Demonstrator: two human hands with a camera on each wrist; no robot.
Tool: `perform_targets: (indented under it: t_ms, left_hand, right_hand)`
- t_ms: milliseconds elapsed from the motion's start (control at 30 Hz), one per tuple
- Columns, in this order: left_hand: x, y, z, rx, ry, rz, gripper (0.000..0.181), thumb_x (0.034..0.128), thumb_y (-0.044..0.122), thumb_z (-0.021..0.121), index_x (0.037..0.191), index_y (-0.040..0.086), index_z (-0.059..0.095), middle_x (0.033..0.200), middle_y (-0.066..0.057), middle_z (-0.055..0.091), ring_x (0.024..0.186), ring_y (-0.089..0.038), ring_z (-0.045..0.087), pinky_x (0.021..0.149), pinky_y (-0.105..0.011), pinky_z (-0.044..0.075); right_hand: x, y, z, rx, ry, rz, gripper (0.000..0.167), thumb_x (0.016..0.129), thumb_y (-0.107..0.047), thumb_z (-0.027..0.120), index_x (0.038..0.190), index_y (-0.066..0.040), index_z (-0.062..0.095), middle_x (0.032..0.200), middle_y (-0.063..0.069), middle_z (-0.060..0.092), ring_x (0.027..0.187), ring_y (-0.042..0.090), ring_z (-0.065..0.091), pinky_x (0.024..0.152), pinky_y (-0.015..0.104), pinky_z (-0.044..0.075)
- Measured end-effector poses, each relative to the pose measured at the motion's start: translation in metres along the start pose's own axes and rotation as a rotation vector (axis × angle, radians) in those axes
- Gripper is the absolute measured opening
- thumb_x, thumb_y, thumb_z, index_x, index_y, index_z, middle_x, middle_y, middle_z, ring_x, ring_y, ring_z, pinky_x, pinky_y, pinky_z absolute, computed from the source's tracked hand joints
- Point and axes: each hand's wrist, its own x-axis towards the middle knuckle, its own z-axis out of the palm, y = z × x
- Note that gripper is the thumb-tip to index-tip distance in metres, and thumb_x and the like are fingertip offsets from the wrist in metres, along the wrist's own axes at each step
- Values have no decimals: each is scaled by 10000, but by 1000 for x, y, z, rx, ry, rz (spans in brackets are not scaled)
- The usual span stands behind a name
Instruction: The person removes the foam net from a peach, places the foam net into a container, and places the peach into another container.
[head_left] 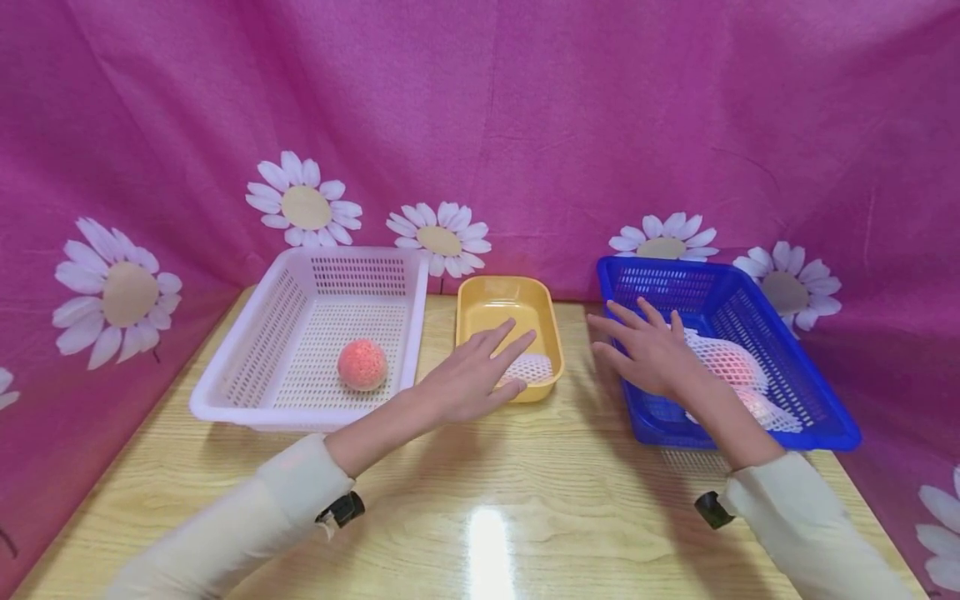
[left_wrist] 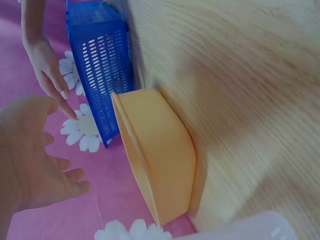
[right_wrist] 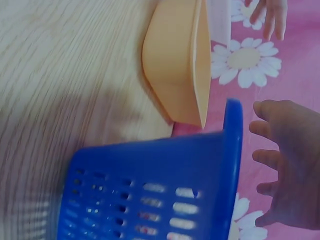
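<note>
My left hand (head_left: 471, 379) is spread above the yellow tray (head_left: 506, 287), its fingers holding nothing. Partly hidden beneath it, a white foam net (head_left: 531, 368) lies in the tray. Over the left rim of the blue basket (head_left: 817, 392), my right hand (head_left: 651, 354) hovers with fingers apart and nothing held. In that basket are pinkish round fruits in white foam nets (head_left: 729, 367), partly covered by the right hand and wrist. A bare pinkish-red round fruit (head_left: 362, 365), perhaps a peach, sits in the white basket (head_left: 217, 400) on the left.
The baskets and tray stand in a row on a wooden table (head_left: 555, 500). Behind them hangs a magenta cloth (head_left: 540, 150) printed with white daisies. The yellow tray stands between the two baskets, its rim lower than theirs.
</note>
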Motion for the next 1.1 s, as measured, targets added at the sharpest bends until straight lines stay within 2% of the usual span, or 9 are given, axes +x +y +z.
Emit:
perform_targets:
  t_ms: [233, 333, 567, 667, 767, 967, 1100]
  left_hand:
    - [8, 7, 8, 86, 20, 82, 643, 1051, 390, 487, 1592, 140, 245, 1609, -193, 237, 1429, -382, 297, 1182, -468, 223]
    - [11, 10, 12, 96, 30, 103, 640, 1050, 388, 492, 1586, 128, 260, 1597, -202, 263, 1436, -372, 291, 1182, -466, 221]
    - [19, 18, 21, 15, 1, 77, 629, 1051, 388, 489, 1594, 175, 254, 1617, -173, 230, 1423, -341, 333, 1128, -478, 340]
    - [22, 21, 24, 13, -8, 79, 623, 1051, 391, 483, 1595, 188, 257, 1615, -158, 243, 1421, -335, 340, 1110, -495, 363]
    - [25, 24, 27, 28, -6, 89, 615, 1051, 394, 479, 1591, 182, 272, 1607, -162, 264, 1421, -329, 344, 1121, -484, 350]
    - [32, 32, 31, 77, -13, 117, 607, 1058, 397, 453, 1588, 160, 278, 1609, -170, 256, 1447, -290, 305, 1182, -376, 242]
    - [37, 37, 33, 109, -26, 123, 604, 1057, 411, 448, 1586, 166, 289, 1605, -163, 268, 1454, -274, 295, 1184, -363, 236]
  right_hand:
    - [-4, 10, 0, -3, -51, 49, 540, 1043, -504, 427, 1503, -224, 473, 1594, 164, 303, 1444, 526, 112, 1026, 818, 44]
    - [-7, 13, 0, -2, -56, 55, 546, 1043, -503, 426, 1507, -218, 466, 1592, 173, 301, 1439, 534, 115, 1026, 817, 43]
    - [-14, 21, 0, -21, -63, 63, 536, 1046, -467, 452, 1501, -184, 473, 1574, 197, 326, 1429, 547, 133, 1022, 821, 64]
    - [-17, 23, 1, -22, -59, 61, 518, 1045, -431, 477, 1494, -172, 483, 1565, 206, 338, 1424, 552, 142, 1014, 828, 69]
    - [-19, 27, 3, -21, -51, 65, 501, 1045, -403, 490, 1484, -162, 496, 1562, 209, 341, 1420, 557, 144, 1011, 831, 73]
    - [-23, 34, 5, -19, -53, 73, 514, 1051, -430, 461, 1489, -164, 487, 1571, 209, 324, 1417, 562, 143, 1013, 827, 87]
    - [-24, 35, 4, -25, -49, 72, 511, 1052, -428, 458, 1491, -167, 485, 1565, 210, 335, 1416, 555, 160, 1009, 828, 102]
